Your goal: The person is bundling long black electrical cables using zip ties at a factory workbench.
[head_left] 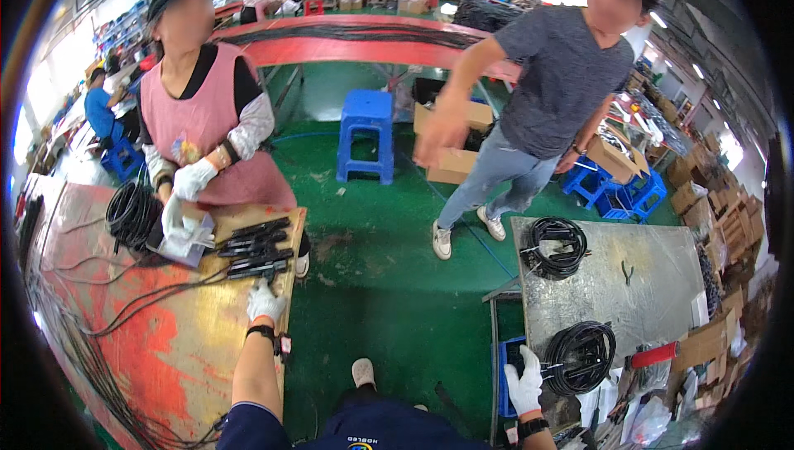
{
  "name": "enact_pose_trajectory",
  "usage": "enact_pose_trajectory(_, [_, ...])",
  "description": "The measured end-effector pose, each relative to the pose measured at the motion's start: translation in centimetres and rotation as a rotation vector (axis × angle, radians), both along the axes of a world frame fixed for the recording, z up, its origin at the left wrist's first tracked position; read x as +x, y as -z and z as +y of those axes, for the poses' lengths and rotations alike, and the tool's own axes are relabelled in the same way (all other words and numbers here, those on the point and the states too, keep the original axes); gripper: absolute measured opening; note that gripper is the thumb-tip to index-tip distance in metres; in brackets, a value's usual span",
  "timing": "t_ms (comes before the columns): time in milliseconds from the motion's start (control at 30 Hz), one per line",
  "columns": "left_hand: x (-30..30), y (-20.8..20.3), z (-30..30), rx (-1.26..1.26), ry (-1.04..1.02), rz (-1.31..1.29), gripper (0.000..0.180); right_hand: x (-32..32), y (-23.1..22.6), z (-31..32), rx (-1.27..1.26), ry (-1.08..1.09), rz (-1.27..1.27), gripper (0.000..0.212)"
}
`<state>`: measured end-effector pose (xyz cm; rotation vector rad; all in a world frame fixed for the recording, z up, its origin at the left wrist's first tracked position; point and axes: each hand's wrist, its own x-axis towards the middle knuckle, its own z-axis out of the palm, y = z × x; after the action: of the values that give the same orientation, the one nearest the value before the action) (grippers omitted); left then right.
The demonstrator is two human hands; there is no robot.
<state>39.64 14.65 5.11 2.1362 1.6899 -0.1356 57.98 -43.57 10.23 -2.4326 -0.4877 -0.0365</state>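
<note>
White fabric gloves point(523, 387) cover both my hands. My left hand point(265, 304) reaches over the red-stained wooden worktop point(219, 330), its fingertips at the nearest of several slim black connector-like pieces point(258, 253) laid side by side close to the edge; whether it grips one, I cannot tell. Thin black cables point(169, 291) run leftward across the wood.

My right hand point(524, 375) is open, thumb away from the fingers, just beside a round coil of black cable point(581, 359) on the grey metal worktop point(653, 309); I cannot make out whether they touch. A second black cable coil point(557, 247) lies farther up that surface, with small dark pliers point(628, 273) to its right. Right of the nearer coil sits a bright red cylinder point(652, 356).

As for writing, pale lettering shows upside down on my navy shirt point(361, 440). On my left wrist's black strap point(261, 331) is a small pink-and-white tag point(286, 343), any print on it too tiny to read. One co-worker's pink cloth apron point(196, 94) carries a small coloured motif; that person's white-gloved hands are at a pale flat piece point(192, 253). Another co-worker, in a dark grey T-shirt point(562, 78), stands beyond, one forearm blurred.
</note>
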Motion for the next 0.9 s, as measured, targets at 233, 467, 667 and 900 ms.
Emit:
enact_pose_trajectory(233, [2.8,0.5,-1.7,0.011,-0.021,-0.118,0.081,-3.6,1.7,-3.4,0.086,0.121,0.087,0.059])
enact_pose_trajectory(467, [0.9,3.6,-1.8,0.053,0.111,-0.095,0.083,-4.0,1.6,-4.2,0.070,0.089,0.023,0.057])
enact_pose_trajectory(667, [2.0,2.8,-2.2,0.027,0.113,-0.091,0.081,-4.2,2.0,-4.8,0.095,0.104,0.010,0.055])
enact_pose_trajectory(900, [0.9,-1.0,-3.4,-0.042,0.236,-0.177,0.072,-4.0,-1.3,-2.8,-0.032,0.023,0.087,0.049])
